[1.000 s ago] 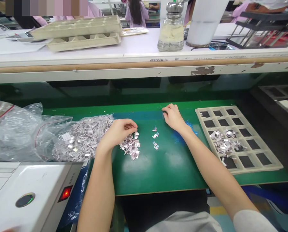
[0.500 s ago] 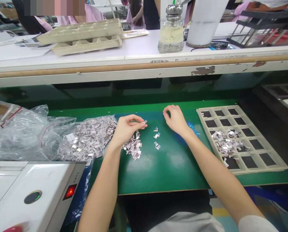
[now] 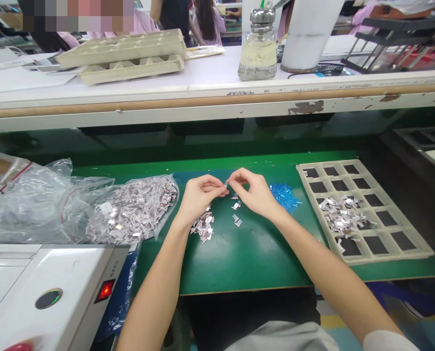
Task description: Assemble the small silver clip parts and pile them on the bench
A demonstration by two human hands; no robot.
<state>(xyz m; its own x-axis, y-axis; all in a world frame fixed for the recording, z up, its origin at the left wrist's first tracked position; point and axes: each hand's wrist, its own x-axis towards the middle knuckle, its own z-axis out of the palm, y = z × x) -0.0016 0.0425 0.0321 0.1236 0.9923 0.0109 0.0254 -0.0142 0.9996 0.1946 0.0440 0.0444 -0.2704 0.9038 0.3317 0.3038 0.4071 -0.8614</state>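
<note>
My left hand (image 3: 201,195) is closed in a pinch on a small silvery metal piece (image 3: 225,185). The thumb and fingertip of my right hand (image 3: 252,192) are pressed together against the same spot; whatever lies between them is too small to make out. Below my left hand spreads a pile of similar silvery pieces (image 3: 203,228). A few pieces with bluish clear tips (image 3: 237,221) lie between the hands on the green work surface (image 3: 246,263). Beside my right wrist is a heap of small blue strips (image 3: 285,196).
A clear bag full of metal pieces (image 3: 129,209) lies at left, behind a white machine (image 3: 78,287) with a lit red switch. At right, a compartment tray (image 3: 414,214) holds more pieces. Across the back runs a shelf (image 3: 210,97) bearing a glass bottle (image 3: 258,48) and trays.
My right hand has moved left from near the blue strips to meet my left fingertips, uncovering the blue heap. My left hand has shifted slightly right with the metal piece.
</note>
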